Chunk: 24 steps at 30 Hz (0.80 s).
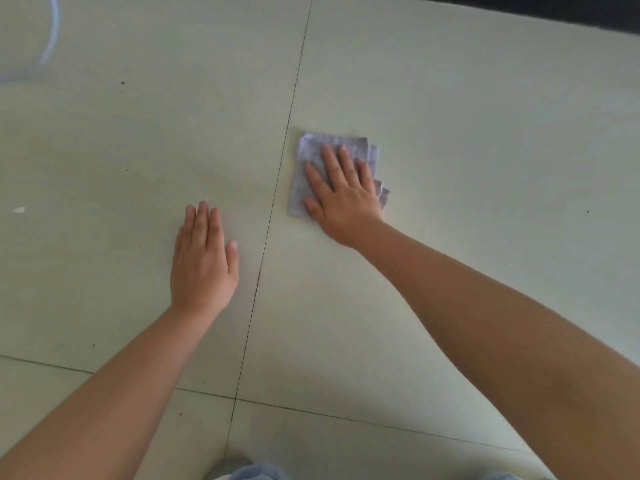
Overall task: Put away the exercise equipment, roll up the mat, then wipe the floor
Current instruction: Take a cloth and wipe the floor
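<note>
Pressing flat with straight, slightly spread fingers, right hand (341, 195) down on the folded grey cloth (311, 168), nothing curled round it, palm and fingers pinning it to the pale tiled floor (467, 140) just right of the long grout line (277, 188). Left hand (202, 261) released too, fingers straight and together, laid flat on the tile on the other side of that line, looks like a brace for the body's weight. Clearly the wiping step, last of the three; no mat and no exercise equipment anywhere in view, so probably stowed already, though can't be confirmed from here. Next stroke calls for steady downward pressure through the palm so the cloth slides as one piece rather than bunching or unfolding at its loose right-hand corner, then a sweep toward the small dark specks (123, 83) scattered on the left tile and the pale fleck (19, 209) near the left edge. Hard to say whether the cloth is damp. Faint bluish arc (52, 36) at upper left, blurred, can't tell if a reflection or an object. Dark band (554, 12) along the top right cut off by the frame. Scrap of light blue fabric (256, 472) at the bottom edge, likely clothing, mostly out of shot.
</note>
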Tool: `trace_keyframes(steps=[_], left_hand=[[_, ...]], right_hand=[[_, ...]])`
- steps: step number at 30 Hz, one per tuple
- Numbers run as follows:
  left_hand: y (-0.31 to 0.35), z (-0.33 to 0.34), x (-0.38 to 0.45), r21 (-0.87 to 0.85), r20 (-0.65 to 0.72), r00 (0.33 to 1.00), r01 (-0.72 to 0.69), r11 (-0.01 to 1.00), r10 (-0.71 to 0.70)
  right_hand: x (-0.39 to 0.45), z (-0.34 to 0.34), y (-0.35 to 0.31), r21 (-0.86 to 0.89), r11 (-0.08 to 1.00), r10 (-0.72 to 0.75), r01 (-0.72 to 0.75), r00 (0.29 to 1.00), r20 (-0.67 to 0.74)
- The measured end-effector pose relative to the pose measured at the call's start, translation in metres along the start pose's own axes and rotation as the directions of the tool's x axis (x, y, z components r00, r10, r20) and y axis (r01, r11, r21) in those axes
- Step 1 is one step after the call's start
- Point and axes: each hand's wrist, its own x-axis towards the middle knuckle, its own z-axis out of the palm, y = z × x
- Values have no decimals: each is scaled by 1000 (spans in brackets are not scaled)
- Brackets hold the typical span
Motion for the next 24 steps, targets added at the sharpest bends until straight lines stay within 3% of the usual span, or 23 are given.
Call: trace_keyframes(steps=[3,7,9,11,13,15,17,20,24], left_hand=[[4,-1,9,-52,-10,1000,5,999,-6],[25,12,14,-67,-16,996,-88,994,87],[36,16,12,-53,-1,990,-142,989,142],[42,17,7,-43,36,989,-140,989,142],[42,17,4,-39,70,986,-147,988,149],[39,16,3,-41,64,985,-160,986,162],[36,14,2,-39,39,986,-163,986,164],[44,15,2,-24,50,963,-263,965,264],[88,29,0,-16,102,870,-483,875,482]], right_hand=[[-44,39,-19,-98,969,-231,227,972,-30],[-145,71,34,-142,949,-279,283,959,43],[-168,67,75,-178,968,-173,176,984,29],[-157,55,95,-155,986,56,-69,994,-92],[-133,43,88,-19,934,354,-357,930,-97],[-113,41,52,92,882,466,-463,884,-19],[-110,57,6,87,957,285,-275,948,-144],[-147,91,-39,2,1000,29,-29,993,-119],[-213,115,1,5,1000,27,-27,997,-76]])
